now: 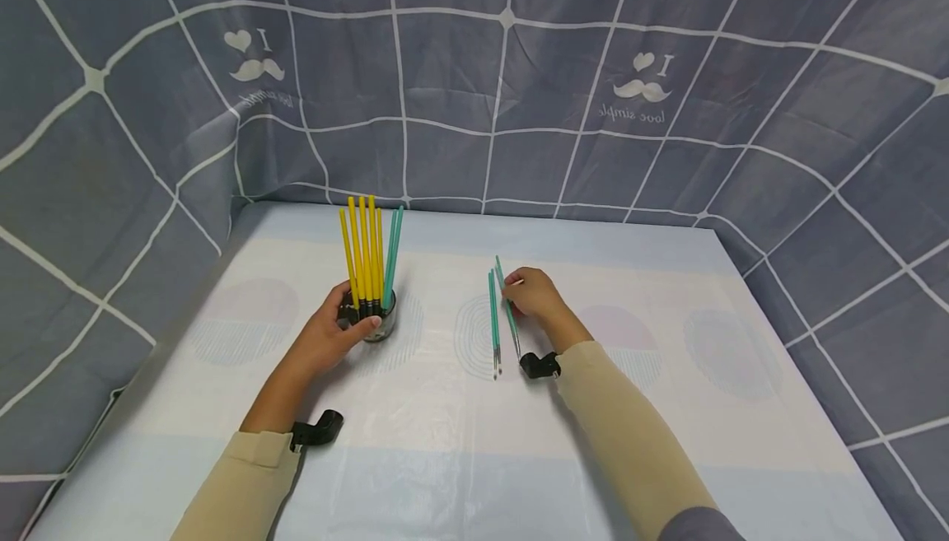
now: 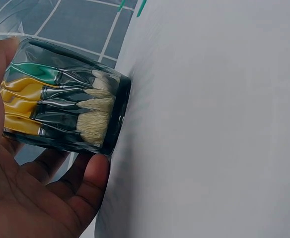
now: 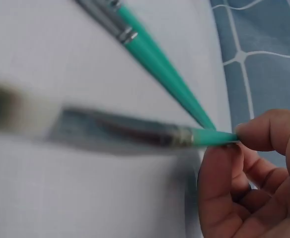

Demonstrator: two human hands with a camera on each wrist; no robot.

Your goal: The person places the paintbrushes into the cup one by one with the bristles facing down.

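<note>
- The backdrop cloth (image 1: 474, 72) behind the desk (image 1: 460, 459) carries two printed marks, each a heart, an "I", a moustache and the words "love simple".
- One glass cup (image 1: 376, 320) stands on the desk, left of centre; the left hand (image 1: 326, 335) curls round it in a firm grip.
- In the cup: five yellow brushes (image 1: 362, 253) and two teal ones (image 1: 392, 249), bristles down.
- Right of the cup, two teal brushes (image 1: 493, 323) lie on the desk.
- The right hand (image 1: 532, 294) pinches a third teal brush (image 1: 508, 310) by its handle.
</note>
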